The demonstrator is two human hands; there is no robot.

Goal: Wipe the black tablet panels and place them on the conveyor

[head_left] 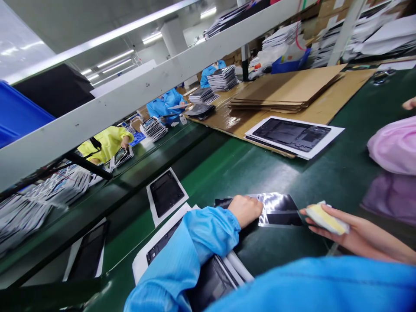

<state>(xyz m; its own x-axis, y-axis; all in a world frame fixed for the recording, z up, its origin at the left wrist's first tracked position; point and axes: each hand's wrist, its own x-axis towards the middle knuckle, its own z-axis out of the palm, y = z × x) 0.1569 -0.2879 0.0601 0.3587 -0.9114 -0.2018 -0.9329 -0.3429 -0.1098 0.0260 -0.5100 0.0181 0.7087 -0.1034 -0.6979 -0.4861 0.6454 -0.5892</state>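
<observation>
My left hand (246, 211), in a blue sleeve, is closed on top of a glossy black panel (281, 208) lying flat on the green table. Its fingertips are turned under, so anything pinched there is hidden. Bright reflections show on the panel's right part. Just right of the panel, my right hand (352, 225) grips a folded yellow and white wiping pad (327, 219). Under my left forearm are more dark panels (211, 281) with white sheets, partly covered by the sleeve.
A framed black panel (292, 132) lies on white sheets beside stacked cardboard (286, 89). Another panel (166, 193) sits left on the green surface (208, 162). A pink sleeve (394, 145) is at right; a worker in yellow (108, 143) is across. A white beam (146, 82) crosses above.
</observation>
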